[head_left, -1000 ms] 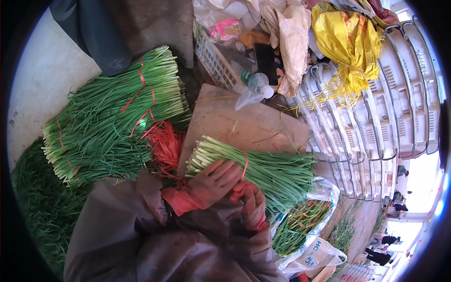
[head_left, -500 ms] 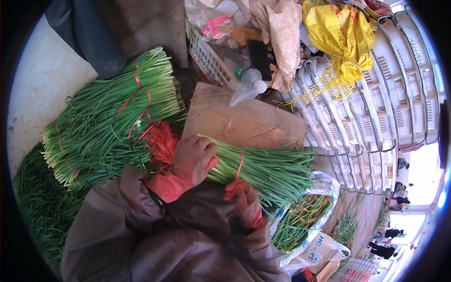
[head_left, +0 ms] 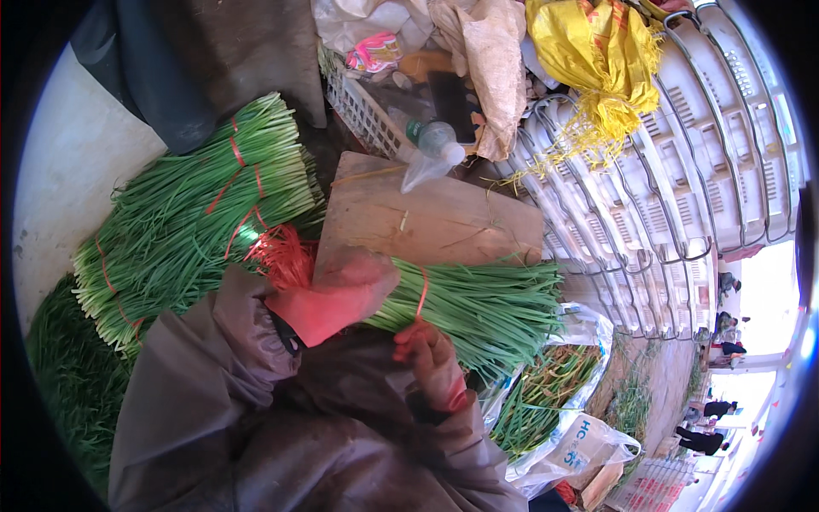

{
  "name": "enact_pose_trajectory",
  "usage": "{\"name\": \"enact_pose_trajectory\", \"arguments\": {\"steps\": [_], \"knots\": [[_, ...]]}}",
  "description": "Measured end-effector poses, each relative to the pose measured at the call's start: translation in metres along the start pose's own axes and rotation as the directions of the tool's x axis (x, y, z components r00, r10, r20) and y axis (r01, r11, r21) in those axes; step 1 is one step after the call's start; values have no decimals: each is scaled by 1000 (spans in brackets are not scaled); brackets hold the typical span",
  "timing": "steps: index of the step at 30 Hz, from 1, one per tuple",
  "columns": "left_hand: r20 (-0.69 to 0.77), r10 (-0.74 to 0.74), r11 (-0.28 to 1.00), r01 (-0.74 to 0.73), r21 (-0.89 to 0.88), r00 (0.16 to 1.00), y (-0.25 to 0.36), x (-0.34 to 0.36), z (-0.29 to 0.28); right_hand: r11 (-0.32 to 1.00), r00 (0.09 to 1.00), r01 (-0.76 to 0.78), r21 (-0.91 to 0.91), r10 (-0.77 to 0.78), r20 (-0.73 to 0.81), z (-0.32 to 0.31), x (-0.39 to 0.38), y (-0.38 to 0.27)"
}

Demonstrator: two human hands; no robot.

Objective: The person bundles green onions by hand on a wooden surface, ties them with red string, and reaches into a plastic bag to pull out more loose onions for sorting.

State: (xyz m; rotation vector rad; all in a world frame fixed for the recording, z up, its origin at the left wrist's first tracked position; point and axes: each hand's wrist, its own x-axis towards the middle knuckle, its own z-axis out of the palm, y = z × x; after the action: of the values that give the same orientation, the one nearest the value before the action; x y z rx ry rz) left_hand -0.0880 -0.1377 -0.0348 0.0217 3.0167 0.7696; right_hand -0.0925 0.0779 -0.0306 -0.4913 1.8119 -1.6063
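Observation:
A green leafy bundle with pale stalks and a red tie lies on a brown board and over its near edge. My left hand, in a soiled red glove, is over the bundle’s pale-stalk end, smeared by motion, its fingers unclear. My right hand, gloved alike, has closed fingers at the lower end of the red tie, seemingly gripping it. Left of the board are stacked tied bundles and a tangle of red ties, partly hidden behind my left arm.
Stacked white crates stand right, with a yellow sack on top. A plastic bottle and phone lie beyond the board. A bag of greens is lower right, loose greens lower left. People appear far right.
My left hand has moved left and up from the tie to the stalk end. My right hand has moved slightly left with the tie. The view has shifted slightly.

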Motion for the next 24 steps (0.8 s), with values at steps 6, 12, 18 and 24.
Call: {"name": "enact_pose_trajectory", "arguments": {"steps": [6,12,18,24], "knots": [[-624,173,979,-203,25,762,-50,-11,-26,993,998,57,-100,-54,32,-9,1,3],[-164,-526,838,542,67,834,-132,-123,-19,999,1000,26,28,-26,11,-3,2,4],[847,-192,962,267,61,495,-134,-332,93,1000,999,27,-4,-27,21,-3,9,-8],[85,-184,968,166,189,979,-52,-158,-9,997,992,-71,33,74,-99,-7,29,-36]]}}
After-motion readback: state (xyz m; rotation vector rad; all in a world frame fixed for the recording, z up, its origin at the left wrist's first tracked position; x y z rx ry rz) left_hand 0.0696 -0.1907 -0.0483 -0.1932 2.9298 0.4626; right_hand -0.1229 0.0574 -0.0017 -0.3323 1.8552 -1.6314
